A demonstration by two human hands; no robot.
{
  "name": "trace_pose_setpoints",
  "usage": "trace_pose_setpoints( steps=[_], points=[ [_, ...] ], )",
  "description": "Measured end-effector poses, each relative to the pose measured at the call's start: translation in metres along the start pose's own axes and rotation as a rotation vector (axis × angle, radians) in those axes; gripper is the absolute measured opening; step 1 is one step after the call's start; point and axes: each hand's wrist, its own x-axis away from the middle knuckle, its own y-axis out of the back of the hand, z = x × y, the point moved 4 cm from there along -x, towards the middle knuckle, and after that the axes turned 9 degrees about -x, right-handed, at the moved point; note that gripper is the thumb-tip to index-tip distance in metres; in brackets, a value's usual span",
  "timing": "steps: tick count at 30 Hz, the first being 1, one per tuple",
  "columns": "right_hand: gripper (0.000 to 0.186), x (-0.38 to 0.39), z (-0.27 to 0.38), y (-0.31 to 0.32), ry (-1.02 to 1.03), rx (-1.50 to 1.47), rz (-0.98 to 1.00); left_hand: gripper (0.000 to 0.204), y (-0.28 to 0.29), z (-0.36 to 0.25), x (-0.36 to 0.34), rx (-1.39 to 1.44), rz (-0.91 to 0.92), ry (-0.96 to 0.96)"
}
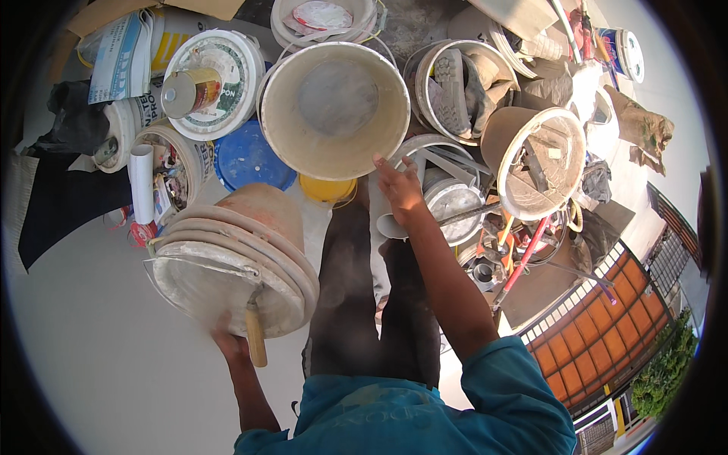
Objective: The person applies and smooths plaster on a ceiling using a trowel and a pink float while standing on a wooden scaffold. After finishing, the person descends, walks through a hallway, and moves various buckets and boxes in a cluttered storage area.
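My right hand (398, 186) is closed on the near rim of a wide, dusty off-white bucket (277, 114). The bucket is tipped toward me, so its bare inside and round grey bottom show. At the lower left my left hand (230, 340) is at the rim of a nested stack of pale, plaster-stained buckets (258, 216); its fingers are mostly hidden behind the rim. A wire handle crosses the stack's whitish top. Against that top rests a trowel with a wooden handle (255, 337), its blade hard to make out.
A lidded white pail (241, 76) with a tin can (192, 92) on it stands at the far left. Beside it are a blue lid (254, 158) and a yellow bucket (327, 188). Rightward, a bucket holds shoes (453, 95); another bucket (503, 159), tools and a red pole (525, 250) clutter the floor.
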Motion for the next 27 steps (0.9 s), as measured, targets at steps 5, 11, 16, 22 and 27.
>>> trace_pose_setpoints(
  steps=[5,11,16,22,27],
  points=[
    [0.072,-0.092,-0.03,0.003,-0.119,-0.165,0.238,0.058,0.029,0.058,0.005,0.146,-0.144,0.081],
    [0.059,-0.138,-0.036,0.022,-0.013,-0.234,0.402,0.045,0.054,0.122,0.018,0.239,-0.322,0.21],
    [0.063,-0.142,-0.034,0.022,0.063,-0.154,0.472,0.036,0.066,0.166,0.03,0.228,-0.377,0.229],
    [0.069,-0.128,-0.027,0.02,0.06,-0.076,0.442,0.044,0.074,0.21,0.035,-0.015,-0.481,0.315],
    [0.069,-0.09,-0.014,0.032,0.025,-0.192,0.511,0.048,0.072,0.236,0.024,0.15,-0.434,0.171]
  ],
)
